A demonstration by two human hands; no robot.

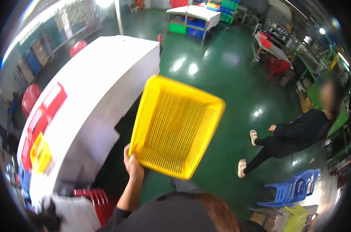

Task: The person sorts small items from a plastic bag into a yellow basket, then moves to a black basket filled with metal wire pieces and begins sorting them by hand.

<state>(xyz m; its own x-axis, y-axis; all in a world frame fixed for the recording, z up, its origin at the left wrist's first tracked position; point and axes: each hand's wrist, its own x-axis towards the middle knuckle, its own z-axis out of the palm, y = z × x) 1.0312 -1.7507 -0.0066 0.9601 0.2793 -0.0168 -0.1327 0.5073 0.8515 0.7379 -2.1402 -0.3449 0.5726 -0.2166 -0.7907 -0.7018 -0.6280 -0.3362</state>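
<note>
A yellow plastic basket (149, 116) with slotted sides and base hangs tilted in front of me, its open top facing me, and nothing lies in it. My left hand (133, 166) grips its lower left corner, the fingers wrapped round the rim and the thumb over the edge. The forearm comes up from the lower edge in a dark sleeve. My right hand does not show.
To the left stands a long white-covered table (106, 58) bearing red trays (53, 99) and a small yellow basket (41, 152). A person in black (303, 129) walks at the right. Blue chairs (291, 189) stand at lower right, a red chair (98, 199) at lower left.
</note>
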